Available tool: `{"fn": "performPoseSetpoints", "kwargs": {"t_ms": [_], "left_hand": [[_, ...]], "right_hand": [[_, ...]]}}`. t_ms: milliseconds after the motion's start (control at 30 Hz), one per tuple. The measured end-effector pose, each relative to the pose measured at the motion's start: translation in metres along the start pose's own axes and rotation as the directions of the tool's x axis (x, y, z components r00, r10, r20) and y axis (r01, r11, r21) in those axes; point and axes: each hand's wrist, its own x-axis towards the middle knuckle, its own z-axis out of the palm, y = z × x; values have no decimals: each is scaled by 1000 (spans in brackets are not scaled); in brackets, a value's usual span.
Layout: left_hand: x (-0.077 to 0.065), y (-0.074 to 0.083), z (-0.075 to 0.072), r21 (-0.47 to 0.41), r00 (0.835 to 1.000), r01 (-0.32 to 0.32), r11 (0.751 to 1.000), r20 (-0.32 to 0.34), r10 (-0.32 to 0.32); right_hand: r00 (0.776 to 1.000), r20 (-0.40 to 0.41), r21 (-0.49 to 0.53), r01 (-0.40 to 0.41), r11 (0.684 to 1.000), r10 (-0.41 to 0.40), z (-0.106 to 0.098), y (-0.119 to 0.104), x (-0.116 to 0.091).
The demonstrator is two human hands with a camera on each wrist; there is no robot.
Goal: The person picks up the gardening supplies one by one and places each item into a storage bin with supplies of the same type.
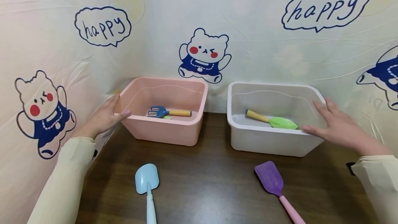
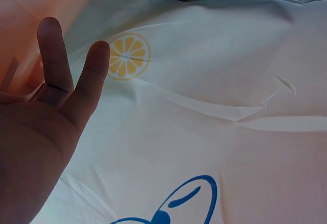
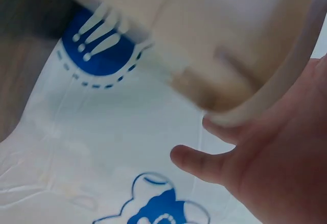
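A pink bin point(image 1: 161, 132) stands at the back left, with my left hand point(image 1: 104, 117) at its left end. The thumb reaches over the front rim while the fingers lie straight along the outer side. Inside that bin is a blue hand fork point(image 1: 160, 112) with a yellow handle, overlapping something light green. My right hand point(image 1: 339, 127), fingers spread and fairly straight, touches the right end of a light grey bin point(image 1: 267, 142), its thumb over the front rim. A green trowel point(image 1: 283, 123) with a yellow handle lies in the grey bin.
In front of the pink bin lies a light blue shovel point(image 1: 147, 179). A purple shovel point(image 1: 269, 179) with a pink handle lies before the grey bin. Both rest on the dark wooden table point(image 1: 208, 182). A printed cloth point(image 1: 255, 44) hangs close behind the bins and along the left.
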Motion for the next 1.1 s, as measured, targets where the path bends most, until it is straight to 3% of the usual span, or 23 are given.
{"fn": "performPoseSetpoints", "kwargs": {"t_ms": [300,700,1100], "left_hand": [[2,3,1,11,1000,3,1000,7,-3],[2,3,7,-8,1000,7,1000,19,-7],[-5,-1,3,-13,997,-47,999,-69,46]], "right_hand": [[1000,16,112,23,993,-25,8,27,-9],[999,38,116,7,993,-12,8,35,-11],[999,45,134,-31,991,25,10,28,-7]]}}
